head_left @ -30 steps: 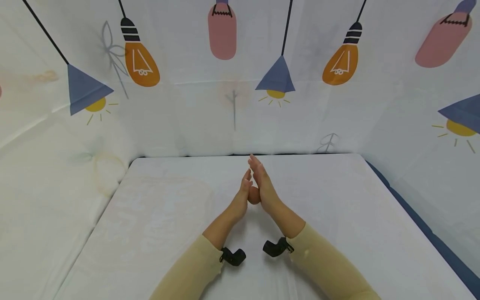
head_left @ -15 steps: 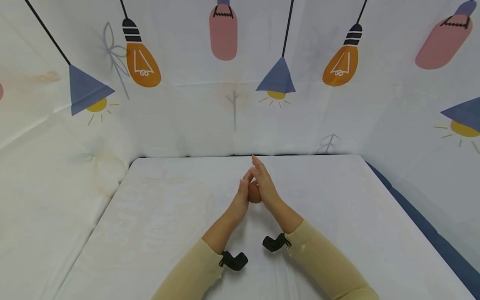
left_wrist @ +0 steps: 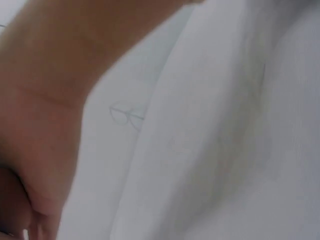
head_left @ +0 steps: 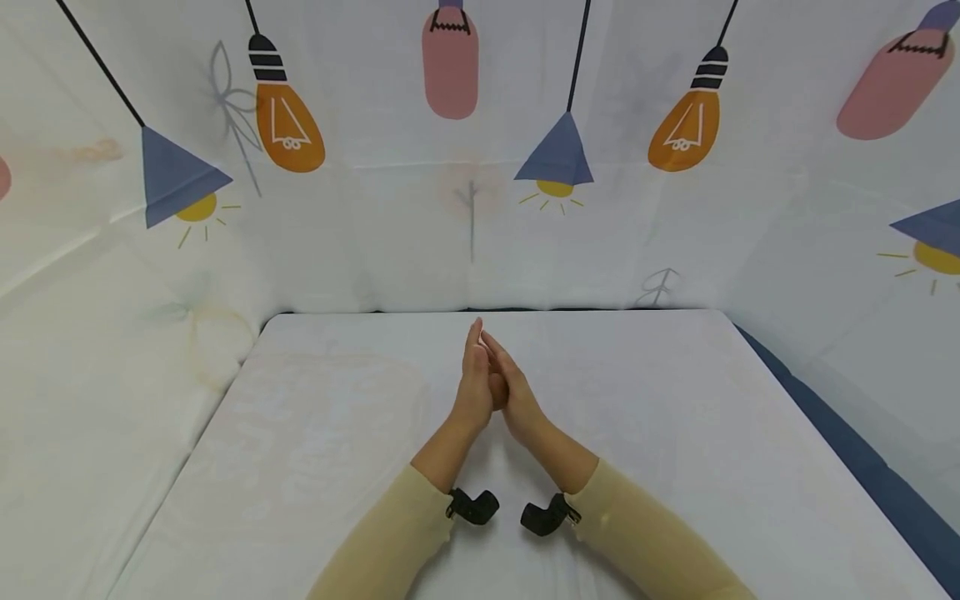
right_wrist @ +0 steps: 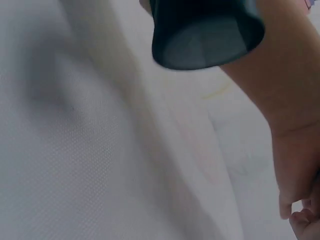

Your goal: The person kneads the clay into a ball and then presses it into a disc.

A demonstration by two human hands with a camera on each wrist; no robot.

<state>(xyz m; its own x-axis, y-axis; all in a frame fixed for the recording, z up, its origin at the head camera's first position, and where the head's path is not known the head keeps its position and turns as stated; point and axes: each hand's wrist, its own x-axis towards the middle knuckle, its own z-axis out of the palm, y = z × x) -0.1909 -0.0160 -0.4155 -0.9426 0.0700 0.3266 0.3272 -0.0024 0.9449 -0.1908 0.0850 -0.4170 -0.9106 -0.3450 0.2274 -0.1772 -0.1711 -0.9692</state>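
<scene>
A small brownish-red ball (head_left: 498, 392) is pressed between my two palms above the middle of the table. My left hand (head_left: 472, 387) stands on edge with straight fingers pointing away from me, its palm against the ball. On the other side my right hand (head_left: 519, 398) leans inward, fingers extended, and its fingertips meet the left fingers. The hands partly cover the ball. In the left wrist view the left hand (left_wrist: 42, 150) fills the left side, with the ball (left_wrist: 12, 202) at the lower corner. The right wrist view has the right hand (right_wrist: 297, 165) at its right edge.
A white-covered table (head_left: 337, 433) lies beneath the hands. Behind it hangs a white cloth (head_left: 375, 233) printed with lamps and bulbs. Black wrist cameras (head_left: 474, 507) stick out inward from both sleeves, close to each other.
My hands and the ball have shifted slightly left. The left hand has slid forward along the right one, which has drawn back a little; both palms stay on the ball.
</scene>
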